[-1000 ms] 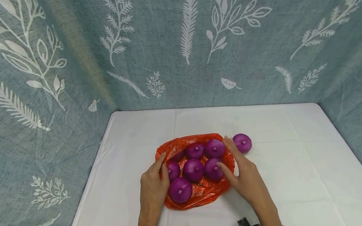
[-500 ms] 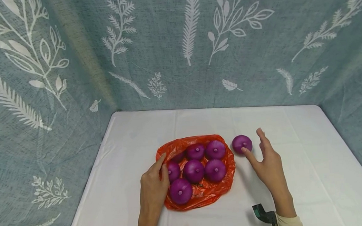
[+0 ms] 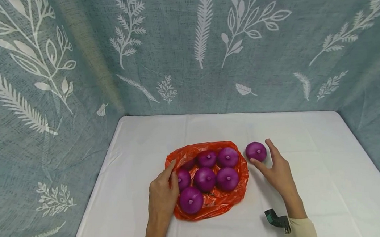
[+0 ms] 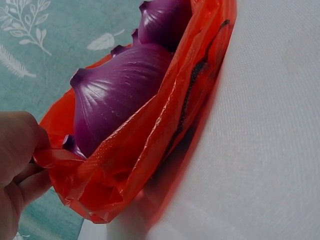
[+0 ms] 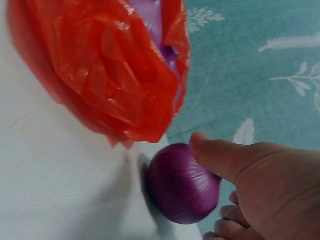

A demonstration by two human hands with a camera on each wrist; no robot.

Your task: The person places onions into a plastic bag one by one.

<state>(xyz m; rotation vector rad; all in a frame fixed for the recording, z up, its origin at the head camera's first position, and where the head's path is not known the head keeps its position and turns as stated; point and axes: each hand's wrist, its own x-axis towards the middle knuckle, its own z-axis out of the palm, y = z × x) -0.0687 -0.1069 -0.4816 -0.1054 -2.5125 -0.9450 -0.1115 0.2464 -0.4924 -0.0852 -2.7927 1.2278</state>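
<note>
Nearest me, a dark clip (image 3: 277, 220) sits at the right wrist, above a cream sleeve (image 3: 301, 229). Both forearms reach onto the white bench (image 3: 328, 182).

Left hand (image 3: 162, 198): I see it at the near-left rim of the orange bag (image 3: 215, 204). The left wrist view shows its fingers (image 4: 22, 187) curled and pinching a fold of the bag's edge (image 4: 60, 160), which I judge keeps the mouth open and the thin plastic from sliding. The bag lies flat on the bench, mouth up, with six purple onions plain inside and a seventh half hidden at the far left; the closest onion (image 3: 190, 200) lies just beside the left hand.

Right hand (image 3: 278, 171): it lies to the right of the bag, apart from it. Its fingers are spread and nearly straight, cupped about a loose onion (image 3: 256, 151) that rests on the bench just outside the bag's far-right corner. In the right wrist view the thumb (image 5: 220, 157) lies against the top of this onion (image 5: 182, 185); the other fingers are to its far side, and I cannot tell whether they touch it. The open cup reads to me as sized to close round the bulb.

Farthest, a grey-blue cloth backdrop (image 3: 186, 53) printed with white leaves walls the bench on three sides.
</note>
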